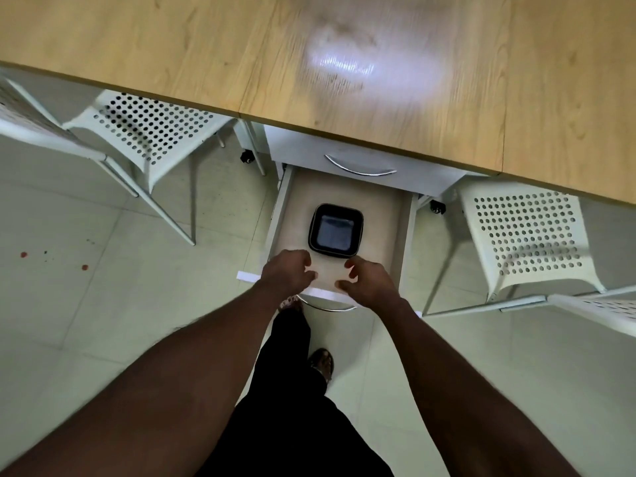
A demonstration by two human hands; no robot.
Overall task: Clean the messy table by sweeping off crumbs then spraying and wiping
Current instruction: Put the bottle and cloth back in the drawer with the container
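Indoors, above pale floor tiles (103,321) flecked with a few red spots (23,254) at far left. Across the upper view, a wood-grain table (137,46): long axis running left to right, near edge slanting downward toward the right, two seams crossing the top from front to back. Near the middle of the top, a bright glare patch with faint smears (340,63); no crumbs discernible there, allowing for blur. Partly tucked beneath the near edge, a white perforated chair (151,125) at left and a second chair (526,232) at right. Between them, under the table, a white drawer unit: upper drawer (309,149) closed, chrome handle (359,168) facing forward; lower drawer (395,235) pulled out toward the person. Inside, toward the front, a black square container (335,230), upright and apparently empty. Just beside the container, above the lower drawer's front panel: left hand (287,270) and right hand (370,282), fingers loosely curled, nothing held in either; contact with container or panel not determinable. Assessed as preparation stage: no spray bottle, cloth or brush in view, smears present on the top, so sweeping, spraying and wiping all judged outstanding. Probable step in hand: retrieval of the container, perhaps as a crumb catcher.
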